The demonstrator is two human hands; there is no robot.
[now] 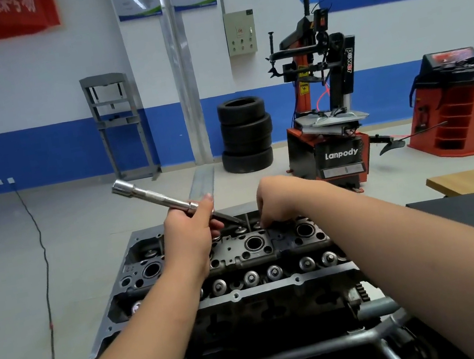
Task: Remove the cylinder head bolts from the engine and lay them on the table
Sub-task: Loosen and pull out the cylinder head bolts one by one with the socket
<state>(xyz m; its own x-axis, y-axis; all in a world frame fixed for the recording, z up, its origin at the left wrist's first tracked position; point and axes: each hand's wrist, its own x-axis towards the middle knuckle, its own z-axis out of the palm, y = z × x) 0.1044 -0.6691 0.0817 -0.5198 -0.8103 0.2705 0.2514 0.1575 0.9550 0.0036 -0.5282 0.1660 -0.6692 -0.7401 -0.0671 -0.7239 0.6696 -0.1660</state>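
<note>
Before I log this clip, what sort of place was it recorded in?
Most likely an auto repair training workshop. A stack of tires stands against the blue-and-white wall, a Lanpody tire changer and a red wheel balancer sit beside it, and a bare cylinder head is being worked on in front.

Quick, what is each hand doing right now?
Left hand: closed around the long silver metal socket wrench.
Right hand: fingertips down on the dark grey metal cylinder head; whether they grip anything cannot be told.
</note>
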